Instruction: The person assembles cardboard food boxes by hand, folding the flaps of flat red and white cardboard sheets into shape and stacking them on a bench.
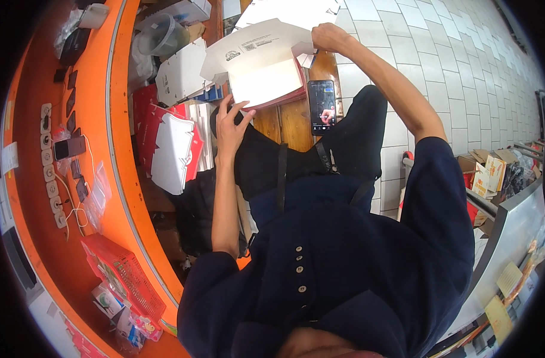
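A partly folded cardboard box [264, 83], white inside with a dark red side, rests in front of me on a wooden bench [297, 127]. Its wide printed flap [254, 45] is raised at the far side. My right hand [331, 38] is closed at the flap's right end, and its fingertips are partly hidden. At the box's near left corner, my left hand [230, 125] touches the edge with its fingers spread. A phone [322, 107] with a lit screen lies on the bench to the right of the box.
Flat white and red cartons [176, 152] stand stacked at the left, below another white carton sheet [182, 70]. A clear plastic bucket [160, 37] is behind them. An orange counter [121, 119] runs along the left. Tiled floor [430, 74] lies at the right.
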Available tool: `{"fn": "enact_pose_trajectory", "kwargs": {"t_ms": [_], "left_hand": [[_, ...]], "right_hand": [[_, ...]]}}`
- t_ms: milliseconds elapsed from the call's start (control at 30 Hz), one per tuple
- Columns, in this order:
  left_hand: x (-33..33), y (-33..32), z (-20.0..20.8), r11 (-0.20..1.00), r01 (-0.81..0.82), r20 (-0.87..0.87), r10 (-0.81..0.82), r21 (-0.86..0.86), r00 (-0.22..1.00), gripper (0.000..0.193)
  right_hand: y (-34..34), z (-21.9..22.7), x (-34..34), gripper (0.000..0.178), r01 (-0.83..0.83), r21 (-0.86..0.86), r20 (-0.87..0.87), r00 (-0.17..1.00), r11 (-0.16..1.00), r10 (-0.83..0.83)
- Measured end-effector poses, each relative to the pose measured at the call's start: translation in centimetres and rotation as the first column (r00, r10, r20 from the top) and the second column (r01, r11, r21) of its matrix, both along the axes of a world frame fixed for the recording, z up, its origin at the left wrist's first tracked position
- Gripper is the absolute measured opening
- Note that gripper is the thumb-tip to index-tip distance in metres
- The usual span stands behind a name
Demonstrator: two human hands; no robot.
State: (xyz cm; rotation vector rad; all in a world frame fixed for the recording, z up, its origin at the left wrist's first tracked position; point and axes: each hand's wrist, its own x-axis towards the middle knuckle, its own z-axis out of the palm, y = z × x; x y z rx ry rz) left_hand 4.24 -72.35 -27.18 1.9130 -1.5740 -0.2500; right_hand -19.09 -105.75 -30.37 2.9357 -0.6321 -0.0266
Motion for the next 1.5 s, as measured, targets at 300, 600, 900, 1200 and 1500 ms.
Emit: {"fn": "enact_pose_trajectory", "kwargs": {"t_ms": [300,600,900,1200,1500], "left_hand": [[1.2,-0.9,-0.7,1.000,0.007,-0.076,-0.006,0.018,0.997,0.017],[1.0,-0.1,-0.8,1.000,0.017,-0.088,-0.016,0.007,0.996,0.017],[0.1,-0.1,-0.3,1.000,-0.011,-0.176,0.012,0.009,0.984,0.022],[0.1,-0.8,0.4,0.998,0.022,-0.121,-0.030,-0.062,0.992,0.038],[-3.6,-2.2,2.0,0.879,-0.227,-0.150,0.180,-0.419,0.972,0.029]], "right_hand": [[0.7,-3.5,-0.3,0.015,-0.127,-0.092,0.036,0.991,0.988,0.130],[1.0,-1.8,0.7,0.016,0.083,-0.041,0.029,0.996,0.996,-0.081],[-1.4,-0.3,0.8,0.014,0.155,0.629,0.307,0.851,0.762,-0.426],[-3.0,6.4,2.0,0.015,0.189,0.082,0.779,0.600,0.979,-0.181],[0.6,17.1,-8.2,0.023,0.302,0.200,0.937,0.221,0.932,-0.272]]}}
